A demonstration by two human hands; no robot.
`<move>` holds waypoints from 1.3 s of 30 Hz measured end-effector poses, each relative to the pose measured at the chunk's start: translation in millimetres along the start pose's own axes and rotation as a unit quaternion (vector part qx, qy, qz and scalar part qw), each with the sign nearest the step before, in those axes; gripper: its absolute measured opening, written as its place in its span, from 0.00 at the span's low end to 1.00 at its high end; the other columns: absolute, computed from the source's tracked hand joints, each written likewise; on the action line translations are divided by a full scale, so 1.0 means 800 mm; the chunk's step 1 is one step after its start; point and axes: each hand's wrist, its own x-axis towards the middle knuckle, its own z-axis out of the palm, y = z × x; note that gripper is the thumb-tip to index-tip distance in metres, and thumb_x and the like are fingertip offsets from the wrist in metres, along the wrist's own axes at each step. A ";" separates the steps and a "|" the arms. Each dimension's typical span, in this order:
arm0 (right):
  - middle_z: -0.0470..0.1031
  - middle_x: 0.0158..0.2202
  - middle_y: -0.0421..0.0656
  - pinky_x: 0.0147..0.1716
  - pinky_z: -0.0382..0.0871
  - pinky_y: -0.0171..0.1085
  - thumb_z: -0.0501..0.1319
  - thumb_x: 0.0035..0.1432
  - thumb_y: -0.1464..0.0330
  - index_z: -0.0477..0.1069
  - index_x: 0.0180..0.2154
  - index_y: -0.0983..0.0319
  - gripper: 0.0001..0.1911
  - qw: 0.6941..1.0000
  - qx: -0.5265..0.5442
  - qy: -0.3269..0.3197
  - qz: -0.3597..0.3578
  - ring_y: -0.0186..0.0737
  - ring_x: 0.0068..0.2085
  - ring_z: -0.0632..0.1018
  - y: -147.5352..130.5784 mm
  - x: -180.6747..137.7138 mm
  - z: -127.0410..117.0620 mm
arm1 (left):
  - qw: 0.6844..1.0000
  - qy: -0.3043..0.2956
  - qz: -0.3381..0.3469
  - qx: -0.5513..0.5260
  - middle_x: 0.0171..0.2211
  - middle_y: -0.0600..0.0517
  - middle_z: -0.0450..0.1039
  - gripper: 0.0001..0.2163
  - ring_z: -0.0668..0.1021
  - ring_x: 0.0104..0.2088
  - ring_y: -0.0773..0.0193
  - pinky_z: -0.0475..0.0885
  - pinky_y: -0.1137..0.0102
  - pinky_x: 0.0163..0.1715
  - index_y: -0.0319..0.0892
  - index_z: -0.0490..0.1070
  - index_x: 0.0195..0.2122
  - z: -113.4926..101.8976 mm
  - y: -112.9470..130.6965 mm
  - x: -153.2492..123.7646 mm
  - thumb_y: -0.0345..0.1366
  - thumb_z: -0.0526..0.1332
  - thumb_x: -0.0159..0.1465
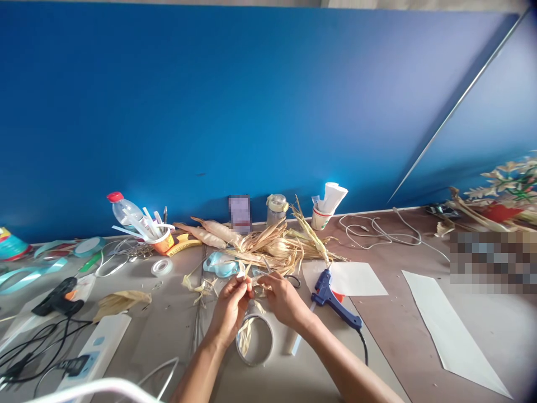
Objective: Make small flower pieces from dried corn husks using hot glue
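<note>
My left hand (232,308) and my right hand (282,299) meet over the table, fingers pinched together on a small pale strip of dried corn husk (255,286) held between them. Just below my hands lies a roll of clear tape (254,340) with a husk scrap in it. A pile of dried corn husks (268,246) spreads right behind my fingers. A blue glue gun (333,299) rests on the table just right of my right hand, its cord trailing toward me.
A black glue gun (59,296), white power strip (98,350) and cables lie at left. A water bottle (123,210), cup of sticks (161,238), small tape roll (161,267), jar (277,208) and paper cup (322,217) line the blue wall. White paper sheets (448,330) lie at right.
</note>
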 end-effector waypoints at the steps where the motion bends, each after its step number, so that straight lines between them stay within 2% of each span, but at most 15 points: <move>1: 0.73 0.38 0.46 0.38 0.64 0.33 0.51 0.48 0.81 0.73 0.36 0.63 0.17 1.000 0.008 0.011 -0.001 0.38 0.38 0.74 0.000 0.000 -0.005 | 1.000 0.003 -0.001 0.008 0.26 0.55 0.68 0.03 0.69 0.27 0.67 0.66 0.72 0.30 0.43 0.72 0.27 0.000 0.000 -0.001 0.33 0.66 0.52; 5: 0.75 0.33 0.44 0.36 0.64 0.33 0.50 0.49 0.78 0.74 0.31 0.62 0.15 0.999 0.030 0.026 0.030 0.38 0.35 0.74 -0.001 -0.002 -0.029 | 0.999 0.033 0.005 0.016 0.29 0.52 0.69 0.03 0.70 0.29 0.66 0.67 0.72 0.30 0.42 0.72 0.26 -0.003 0.002 0.000 0.32 0.66 0.51; 8: 0.76 0.29 0.41 0.32 0.64 0.32 0.49 0.50 0.76 0.74 0.29 0.62 0.14 0.998 0.037 0.014 0.050 0.37 0.31 0.74 0.000 -0.009 -0.049 | 0.999 0.039 0.005 -0.015 0.27 0.53 0.69 0.04 0.68 0.25 0.70 0.66 0.74 0.26 0.41 0.72 0.26 -0.008 0.002 0.002 0.30 0.66 0.50; 12: 0.76 0.29 0.41 0.31 0.62 0.32 0.50 0.50 0.74 0.73 0.29 0.62 0.13 0.998 0.015 0.014 0.067 0.36 0.30 0.73 0.007 -0.020 -0.075 | 0.998 0.044 0.009 -0.040 0.24 0.54 0.67 0.04 0.65 0.22 0.73 0.64 0.76 0.24 0.40 0.71 0.26 -0.012 0.002 0.004 0.30 0.65 0.50; 16: 0.72 0.23 0.39 0.24 0.58 0.30 0.54 0.50 0.69 0.71 0.23 0.63 0.09 0.992 -0.023 0.000 0.125 0.34 0.25 0.69 0.012 -0.024 -0.093 | 0.998 0.061 0.012 -0.030 0.28 0.53 0.69 0.05 0.66 0.23 0.73 0.65 0.76 0.25 0.41 0.71 0.28 -0.014 0.000 0.006 0.32 0.66 0.51; 18: 0.70 0.21 0.38 0.23 0.56 0.30 0.56 0.49 0.68 0.68 0.21 0.62 0.08 0.991 -0.033 -0.008 0.130 0.33 0.24 0.67 0.013 -0.025 -0.095 | 0.997 0.068 0.014 -0.023 0.30 0.53 0.70 0.06 0.66 0.23 0.73 0.65 0.76 0.26 0.42 0.71 0.28 -0.015 -0.001 0.007 0.32 0.67 0.50; 22: 0.71 0.26 0.39 0.26 0.56 0.31 0.51 0.49 0.75 0.68 0.23 0.62 0.09 0.995 -0.079 -0.018 0.063 0.33 0.27 0.68 0.019 -0.026 -0.084 | 0.998 0.059 0.033 0.010 0.27 0.55 0.68 0.07 0.66 0.23 0.73 0.65 0.75 0.27 0.41 0.71 0.27 -0.015 -0.002 0.009 0.34 0.68 0.49; 26: 0.70 0.24 0.39 0.24 0.53 0.31 0.49 0.43 0.80 0.67 0.22 0.62 0.12 0.984 -0.152 -0.043 0.085 0.34 0.26 0.67 0.030 -0.025 -0.074 | 0.997 0.058 0.037 0.039 0.25 0.57 0.67 0.09 0.64 0.23 0.73 0.64 0.76 0.27 0.41 0.70 0.27 -0.014 -0.004 0.009 0.36 0.69 0.48; 30: 0.71 0.23 0.39 0.26 0.57 0.32 0.48 0.51 0.75 0.70 0.29 0.60 0.13 0.985 -0.135 0.001 0.109 0.35 0.25 0.68 0.040 -0.029 -0.086 | 0.996 0.064 0.029 0.060 0.26 0.57 0.66 0.08 0.65 0.24 0.72 0.64 0.76 0.28 0.42 0.72 0.28 -0.016 -0.006 0.008 0.36 0.68 0.49; 33: 0.74 0.28 0.41 0.29 0.61 0.34 0.49 0.54 0.68 0.71 0.35 0.60 0.12 0.983 -0.124 0.043 0.124 0.38 0.29 0.71 0.052 -0.040 -0.101 | 0.994 0.069 0.023 0.079 0.23 0.58 0.64 0.07 0.64 0.24 0.71 0.63 0.76 0.27 0.42 0.73 0.28 -0.018 -0.007 0.007 0.35 0.68 0.49; 36: 0.75 0.33 0.43 0.32 0.64 0.35 0.50 0.54 0.67 0.71 0.34 0.60 0.12 0.986 -0.097 0.070 0.119 0.39 0.32 0.73 0.062 -0.055 -0.108 | 0.992 0.068 0.020 0.101 0.22 0.58 0.64 0.05 0.64 0.23 0.71 0.61 0.76 0.25 0.42 0.72 0.27 -0.017 -0.007 0.006 0.34 0.66 0.49; 39: 0.74 0.33 0.43 0.33 0.65 0.35 0.48 0.56 0.67 0.71 0.34 0.60 0.13 0.992 -0.075 0.060 0.082 0.39 0.32 0.73 0.059 -0.060 -0.102 | 0.988 0.072 0.024 0.132 0.21 0.58 0.62 0.03 0.62 0.21 0.71 0.59 0.74 0.24 0.42 0.71 0.24 -0.016 -0.007 0.007 0.33 0.64 0.49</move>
